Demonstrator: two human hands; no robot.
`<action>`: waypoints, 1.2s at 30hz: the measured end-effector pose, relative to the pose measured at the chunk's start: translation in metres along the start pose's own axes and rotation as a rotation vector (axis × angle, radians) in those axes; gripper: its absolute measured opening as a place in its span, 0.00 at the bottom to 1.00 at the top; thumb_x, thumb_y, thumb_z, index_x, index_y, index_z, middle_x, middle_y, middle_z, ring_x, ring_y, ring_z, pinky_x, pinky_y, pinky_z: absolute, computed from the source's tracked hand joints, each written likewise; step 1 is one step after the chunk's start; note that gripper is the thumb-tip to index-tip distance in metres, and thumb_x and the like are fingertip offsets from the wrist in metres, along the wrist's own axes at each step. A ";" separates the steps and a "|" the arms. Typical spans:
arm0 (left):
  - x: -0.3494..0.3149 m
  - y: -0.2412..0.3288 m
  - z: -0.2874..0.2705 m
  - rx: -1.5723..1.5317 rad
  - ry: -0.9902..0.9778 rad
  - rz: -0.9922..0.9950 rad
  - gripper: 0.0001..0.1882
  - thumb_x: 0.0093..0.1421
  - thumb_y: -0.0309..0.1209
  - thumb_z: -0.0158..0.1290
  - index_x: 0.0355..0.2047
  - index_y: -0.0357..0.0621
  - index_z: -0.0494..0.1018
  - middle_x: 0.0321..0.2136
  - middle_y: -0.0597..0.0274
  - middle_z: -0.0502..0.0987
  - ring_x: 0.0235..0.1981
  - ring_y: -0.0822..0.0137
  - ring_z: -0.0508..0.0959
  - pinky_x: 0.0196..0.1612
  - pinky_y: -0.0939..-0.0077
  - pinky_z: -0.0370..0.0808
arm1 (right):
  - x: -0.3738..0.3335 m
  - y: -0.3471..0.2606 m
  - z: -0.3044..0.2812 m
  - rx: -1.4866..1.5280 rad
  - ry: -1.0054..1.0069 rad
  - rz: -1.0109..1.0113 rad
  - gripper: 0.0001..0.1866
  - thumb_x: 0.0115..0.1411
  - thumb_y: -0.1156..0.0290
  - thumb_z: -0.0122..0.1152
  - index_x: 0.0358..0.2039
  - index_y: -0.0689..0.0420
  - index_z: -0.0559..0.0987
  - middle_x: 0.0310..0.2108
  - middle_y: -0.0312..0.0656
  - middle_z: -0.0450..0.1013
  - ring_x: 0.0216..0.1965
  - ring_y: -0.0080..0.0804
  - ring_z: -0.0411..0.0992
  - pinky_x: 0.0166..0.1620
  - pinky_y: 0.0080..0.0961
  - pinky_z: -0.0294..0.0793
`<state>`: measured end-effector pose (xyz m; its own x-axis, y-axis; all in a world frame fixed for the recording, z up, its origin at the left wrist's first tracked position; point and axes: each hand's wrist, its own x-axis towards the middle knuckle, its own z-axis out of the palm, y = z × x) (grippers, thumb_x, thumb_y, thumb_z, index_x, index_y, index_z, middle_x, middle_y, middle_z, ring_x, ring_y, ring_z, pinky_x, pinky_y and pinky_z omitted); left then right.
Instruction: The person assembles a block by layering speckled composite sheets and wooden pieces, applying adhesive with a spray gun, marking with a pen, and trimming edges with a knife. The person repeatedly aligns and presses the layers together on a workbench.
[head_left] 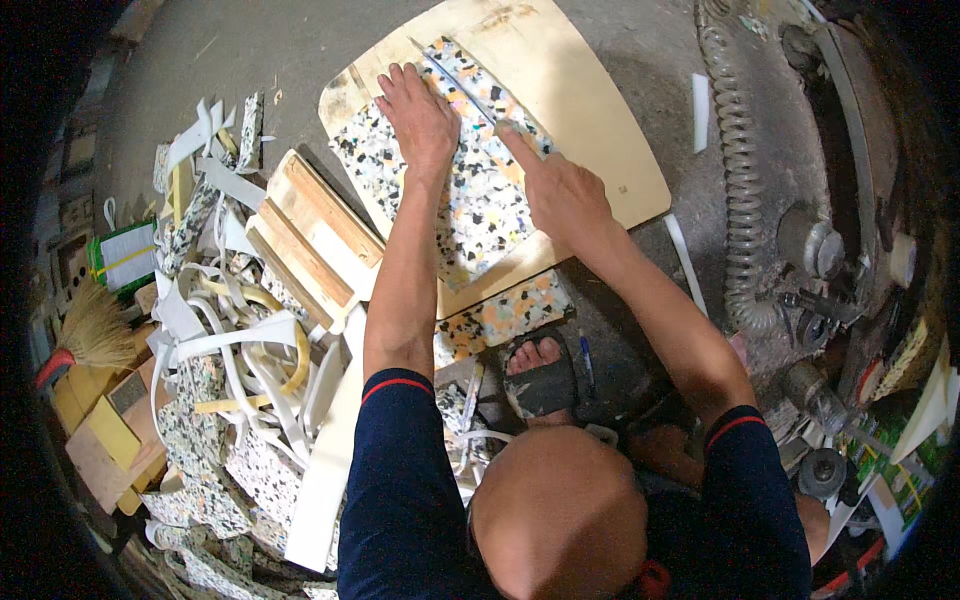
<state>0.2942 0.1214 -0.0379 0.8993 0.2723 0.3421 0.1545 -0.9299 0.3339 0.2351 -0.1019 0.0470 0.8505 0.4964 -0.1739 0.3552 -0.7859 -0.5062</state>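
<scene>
One flat left hand point(422, 125) of yours rests on the foam point(487, 212), grasping nothing; your right hand point(566, 198) grips the knife point(462, 87). The foam lies on the board point(605, 125), directly beneath your left hand. From your right hand, the knife's long axis points away and leftward, passing just beside the left hand.
</scene>
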 end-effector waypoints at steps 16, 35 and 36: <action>0.010 -0.011 -0.015 -0.501 0.035 -0.080 0.30 0.62 0.47 0.59 0.60 0.45 0.75 0.67 0.40 0.64 0.72 0.36 0.53 0.73 0.42 0.46 | -0.315 0.118 -0.010 -0.125 -0.421 0.246 0.42 0.64 0.73 0.56 0.76 0.40 0.51 0.38 0.53 0.72 0.31 0.59 0.76 0.37 0.55 0.77; 0.026 0.091 -0.152 -0.662 -0.105 0.383 0.15 0.63 0.30 0.57 0.50 0.43 0.71 0.43 0.52 0.75 0.46 0.49 0.78 0.53 0.57 0.75 | -0.275 0.105 -0.016 -0.241 -0.236 0.428 0.30 0.67 0.72 0.55 0.66 0.69 0.61 0.47 0.62 0.71 0.49 0.60 0.72 0.57 0.46 0.70; 0.016 0.091 -0.170 -0.710 -0.031 0.359 0.17 0.62 0.30 0.60 0.50 0.44 0.71 0.42 0.52 0.76 0.45 0.49 0.78 0.52 0.58 0.75 | -0.256 0.102 -0.019 -0.129 -0.136 0.252 0.30 0.65 0.73 0.57 0.66 0.69 0.62 0.50 0.63 0.70 0.50 0.60 0.73 0.54 0.46 0.73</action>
<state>0.2531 0.0828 0.1469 0.8576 -0.0306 0.5134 -0.4346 -0.5770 0.6915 0.0609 -0.3156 0.0559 0.8616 0.3175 -0.3961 0.1932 -0.9266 -0.3225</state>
